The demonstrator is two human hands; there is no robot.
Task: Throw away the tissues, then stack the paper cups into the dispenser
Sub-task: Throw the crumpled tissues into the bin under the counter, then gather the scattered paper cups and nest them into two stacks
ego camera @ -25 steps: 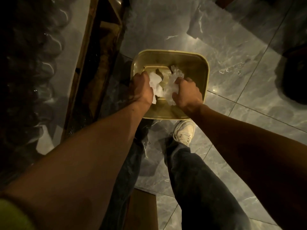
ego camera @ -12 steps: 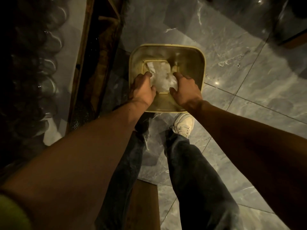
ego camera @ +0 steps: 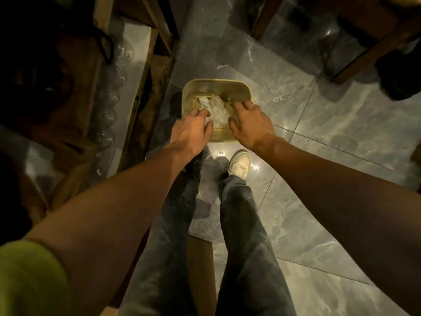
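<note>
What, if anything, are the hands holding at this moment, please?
Nothing: the left hand and right hand are open above the bin, and the tissues lie inside.

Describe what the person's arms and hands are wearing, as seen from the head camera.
Both forearms are bare from elbow to wrist, with no watch, bracelet or glove visible. The left hand and right hand are bare too, and no rings can be made out in the dim light. A yellow-green sleeve covers the left upper arm; the right upper arm is out of frame.
</note>
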